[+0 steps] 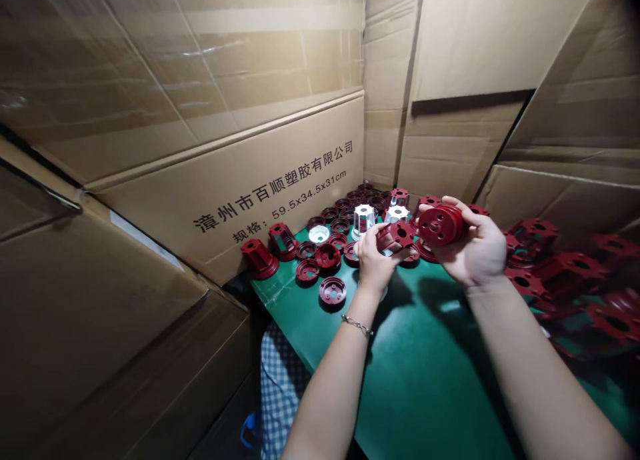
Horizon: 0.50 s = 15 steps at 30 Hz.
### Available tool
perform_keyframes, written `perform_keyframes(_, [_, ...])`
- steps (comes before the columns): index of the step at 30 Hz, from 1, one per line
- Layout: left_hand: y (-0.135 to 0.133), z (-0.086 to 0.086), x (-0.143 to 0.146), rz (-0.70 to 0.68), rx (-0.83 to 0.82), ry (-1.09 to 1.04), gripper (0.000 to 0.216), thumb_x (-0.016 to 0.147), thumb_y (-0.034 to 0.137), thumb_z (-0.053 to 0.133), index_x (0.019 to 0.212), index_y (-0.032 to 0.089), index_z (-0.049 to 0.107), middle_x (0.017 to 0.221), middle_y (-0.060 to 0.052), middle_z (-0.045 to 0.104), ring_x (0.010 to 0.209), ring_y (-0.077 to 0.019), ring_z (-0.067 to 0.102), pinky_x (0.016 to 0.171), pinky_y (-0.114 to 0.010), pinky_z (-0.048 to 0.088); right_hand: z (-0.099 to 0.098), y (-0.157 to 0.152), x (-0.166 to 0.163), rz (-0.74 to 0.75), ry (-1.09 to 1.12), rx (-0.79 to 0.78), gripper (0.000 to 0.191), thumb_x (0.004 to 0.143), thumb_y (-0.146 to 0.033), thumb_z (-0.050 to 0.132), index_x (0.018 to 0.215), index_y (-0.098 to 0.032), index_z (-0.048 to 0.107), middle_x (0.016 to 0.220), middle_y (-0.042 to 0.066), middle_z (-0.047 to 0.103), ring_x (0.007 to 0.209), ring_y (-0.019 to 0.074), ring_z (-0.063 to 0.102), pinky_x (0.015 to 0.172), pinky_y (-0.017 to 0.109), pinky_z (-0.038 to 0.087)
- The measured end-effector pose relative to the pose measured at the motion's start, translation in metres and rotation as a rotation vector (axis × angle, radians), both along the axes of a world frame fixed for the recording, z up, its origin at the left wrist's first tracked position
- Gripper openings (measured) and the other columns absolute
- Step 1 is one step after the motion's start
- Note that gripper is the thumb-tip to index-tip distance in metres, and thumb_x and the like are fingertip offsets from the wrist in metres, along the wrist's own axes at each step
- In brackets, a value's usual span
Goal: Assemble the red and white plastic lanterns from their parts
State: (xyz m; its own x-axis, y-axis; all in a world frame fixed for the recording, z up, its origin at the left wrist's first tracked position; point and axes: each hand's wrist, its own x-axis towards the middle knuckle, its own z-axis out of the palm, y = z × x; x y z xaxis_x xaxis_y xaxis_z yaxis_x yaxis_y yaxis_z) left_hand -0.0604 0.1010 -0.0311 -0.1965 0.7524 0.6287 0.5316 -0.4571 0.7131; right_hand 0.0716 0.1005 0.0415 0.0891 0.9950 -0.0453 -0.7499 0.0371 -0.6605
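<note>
My left hand point(374, 260) is closed round a red plastic housing with slotted sides point(397, 237), held just above the green table point(425, 367). My right hand point(475, 247) grips a red round cap with small holes in its face point(440, 225), held close beside the housing, the two parts nearly touching. A thin bracelet sits on my left wrist. Both hands are raised over the table's far middle.
Several red caps point(333, 290) and red housings point(260, 255) lie on the table's far left, with two white housings point(363, 219) behind. More red housings point(570, 270) pile up at the right. Cardboard boxes point(260, 187) wall the table on all sides.
</note>
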Motion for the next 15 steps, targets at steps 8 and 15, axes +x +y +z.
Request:
perform_keyframes(8, [-0.008, 0.003, 0.008, -0.203, 0.163, 0.22, 0.06, 0.06, 0.054, 0.073, 0.105, 0.015, 0.063, 0.094, -0.011, 0.068, 0.089, -0.0253, 0.062, 0.096, -0.044, 0.033, -0.016, 0.013, 0.012, -0.164, -0.109, 0.097, 0.046, 0.079, -0.052, 0.041, 0.081, -0.012, 0.064, 0.078, 0.009, 0.061, 0.075, 0.0231, 0.06, 0.06, 0.031, 0.054])
perform_keyframes(15, [-0.016, 0.013, 0.013, -0.581, -0.13, -0.081, 0.064, 0.058, 0.056, 0.072, 0.104, 0.012, 0.065, 0.092, -0.008, 0.067, 0.082, -0.0196, 0.06, 0.079, -0.031, 0.046, -0.018, 0.008, 0.01, -0.104, -0.264, 0.313, 0.046, 0.067, -0.057, 0.072, 0.09, -0.017, 0.067, 0.085, 0.005, 0.062, 0.073, 0.0168, 0.059, 0.065, 0.024, 0.054])
